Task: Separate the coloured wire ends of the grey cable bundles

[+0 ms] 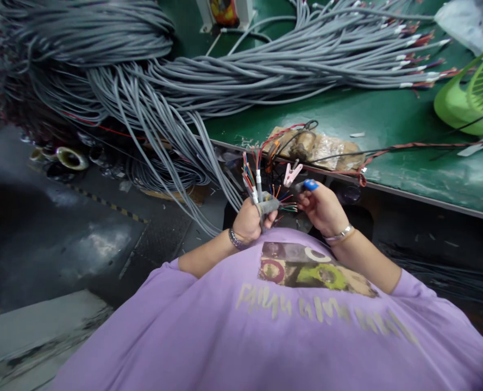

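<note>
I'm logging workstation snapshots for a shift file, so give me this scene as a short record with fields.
Left hand: closed around grey cable ends, with coloured wires fanning out
Right hand: beside the fanned wires, blue covering on one digit; grip unclear
Near hands: pink clip
Green bench: bears heaped grey cables and a light-green slatted object

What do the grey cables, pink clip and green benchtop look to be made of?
Grey cables: likely plastic or rubber jackets, smooth satin finish; they bend in even curves, with coloured wires emerging at stripped ends.
Pink clip: probably moulded plastic, given its uniform pale colour.
Green benchtop: smooth, semi-gloss, with soft reflections; vinyl, rubber or paint, can't tell.
</note>
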`<act>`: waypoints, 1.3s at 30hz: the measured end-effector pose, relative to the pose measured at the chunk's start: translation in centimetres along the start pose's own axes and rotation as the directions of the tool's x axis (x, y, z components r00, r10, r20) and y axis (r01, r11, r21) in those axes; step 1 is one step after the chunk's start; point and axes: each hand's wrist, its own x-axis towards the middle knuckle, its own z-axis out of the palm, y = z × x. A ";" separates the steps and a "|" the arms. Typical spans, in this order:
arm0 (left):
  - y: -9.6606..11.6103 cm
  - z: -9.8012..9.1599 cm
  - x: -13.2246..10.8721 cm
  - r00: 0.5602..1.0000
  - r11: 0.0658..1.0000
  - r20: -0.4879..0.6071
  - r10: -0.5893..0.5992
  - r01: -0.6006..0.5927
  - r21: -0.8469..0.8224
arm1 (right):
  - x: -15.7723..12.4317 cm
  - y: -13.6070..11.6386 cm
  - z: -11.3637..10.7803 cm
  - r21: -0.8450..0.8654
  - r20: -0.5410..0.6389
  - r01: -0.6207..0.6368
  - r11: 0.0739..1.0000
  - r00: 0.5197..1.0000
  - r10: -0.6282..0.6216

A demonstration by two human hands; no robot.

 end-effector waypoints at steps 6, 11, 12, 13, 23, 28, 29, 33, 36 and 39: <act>1.7 0.3 0.5 0.966 0.986 0.195 -0.168 0.165 0.031 | 2.8 -0.3 0.2 -0.060 0.093 -0.071 0.996 0.993 0.077; 2.9 0.4 1.4 0.932 0.963 0.256 -0.258 0.270 -0.016 | 4.0 -0.1 1.6 -0.044 0.204 -0.075 0.996 0.976 0.083; 3.0 0.4 1.5 0.926 0.957 0.261 -0.271 0.288 -0.029 | 4.0 0.0 1.7 -0.028 0.208 -0.075 0.997 0.975 0.079; 3.1 0.3 1.7 0.923 0.951 0.261 -0.284 0.305 -0.044 | 4.0 0.1 1.9 -0.010 0.208 -0.071 0.997 0.975 0.072; 2.9 0.7 2.3 0.896 0.925 0.264 -0.357 0.379 -0.038 | 3.8 0.5 2.9 0.010 0.103 0.031 0.999 0.994 -0.032; 2.8 0.9 2.4 0.895 0.923 0.252 -0.367 0.384 -0.020 | 3.7 0.3 3.1 -0.054 0.129 0.045 0.998 0.991 -0.038; 2.8 0.9 2.4 0.898 0.924 0.247 -0.364 0.382 -0.025 | 3.6 0.3 3.0 -0.055 0.136 0.033 0.998 0.990 -0.025; 2.7 0.8 2.3 0.909 0.933 0.246 -0.337 0.358 -0.042 | 3.5 0.4 2.7 0.021 0.169 -0.067 0.998 0.984 0.062; 2.6 0.7 1.9 0.918 0.945 0.250 -0.307 0.325 -0.033 | 3.4 0.3 2.4 0.064 0.187 -0.127 0.990 0.976 0.113; 2.5 0.6 1.2 0.939 0.962 0.221 -0.263 0.272 -0.008 | 3.1 -0.2 2.3 0.039 0.209 -0.149 0.988 0.968 0.138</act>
